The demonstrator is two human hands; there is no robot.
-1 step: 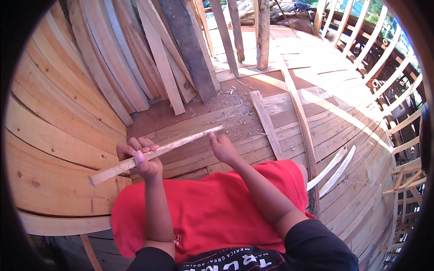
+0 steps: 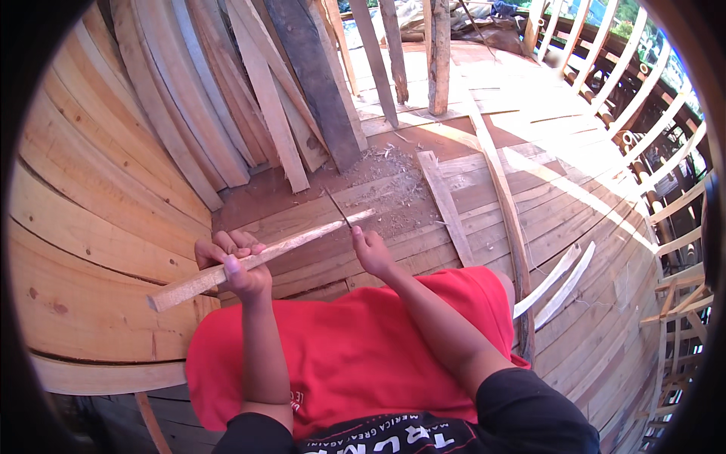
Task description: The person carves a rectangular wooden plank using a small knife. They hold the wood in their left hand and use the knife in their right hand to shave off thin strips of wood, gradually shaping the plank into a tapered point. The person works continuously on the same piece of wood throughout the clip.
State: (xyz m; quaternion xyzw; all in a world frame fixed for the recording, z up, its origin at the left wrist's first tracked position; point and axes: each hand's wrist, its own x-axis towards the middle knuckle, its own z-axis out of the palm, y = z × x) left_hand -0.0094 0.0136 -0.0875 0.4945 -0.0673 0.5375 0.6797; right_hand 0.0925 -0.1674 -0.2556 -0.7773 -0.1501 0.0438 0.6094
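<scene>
My left hand (image 2: 236, 261) is closed around a long, squared wooden stick (image 2: 185, 290), gripping it toward its thicker near end. The stick slants up to the right, and its far part looks paler and rough, as if shaved. My right hand (image 2: 370, 248) is closed on a knife (image 2: 337, 207), whose thin dark blade points up and left. In this view the blade crosses the stick near its narrow far end; I cannot tell whether they touch. The knife's handle is hidden in my fist.
Wood shavings (image 2: 393, 181) lie scattered on the plank floor (image 2: 423, 261) ahead. A curved plank wall (image 2: 98, 280) rises close on my left, with boards (image 2: 272, 113) leaning beyond it. Two pale curved strips (image 2: 563, 287) and a long beam (image 2: 499, 181) lie to the right.
My right hand has shifted slightly down and turned, so the knife blade now shows across the stick. My left hand and the stick stay in place.
</scene>
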